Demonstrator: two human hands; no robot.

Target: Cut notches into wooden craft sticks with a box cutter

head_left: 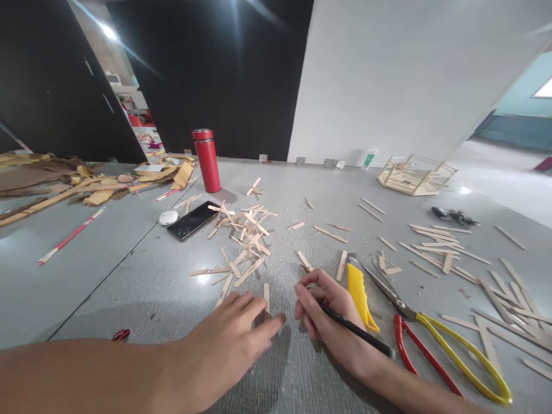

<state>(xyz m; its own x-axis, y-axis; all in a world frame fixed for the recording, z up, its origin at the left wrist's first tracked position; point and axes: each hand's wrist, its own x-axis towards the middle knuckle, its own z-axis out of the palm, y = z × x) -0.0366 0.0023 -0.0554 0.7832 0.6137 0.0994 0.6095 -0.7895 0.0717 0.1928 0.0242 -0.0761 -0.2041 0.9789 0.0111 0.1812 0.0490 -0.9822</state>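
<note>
My right hand (pixel 330 310) grips a slim black pen (pixel 356 332), its tip poking out past the fingers near a short piece of wooden stick (pixel 302 257). To the left, my left hand (pixel 235 339) reaches over the grey tabletop with fingers stretched and thumb apart. A craft stick (pixel 266 293) lies by its fingertips, the lower end partly hidden behind them. Beside my right hand is a yellow-handled cutter (pixel 357 293). Scissors with yellow handles (pixel 457 351) and a red-handled tool (pixel 403 342) lie further right.
A heap of craft sticks (pixel 250 230) sits mid-table, with more sticks (pixel 435 241) at right. Behind stand a red flask (pixel 207 161) and a stick-built frame (pixel 414 177). A phone (pixel 194 220), a white case (pixel 168 218) and cardboard scraps (pixel 99 184) are left.
</note>
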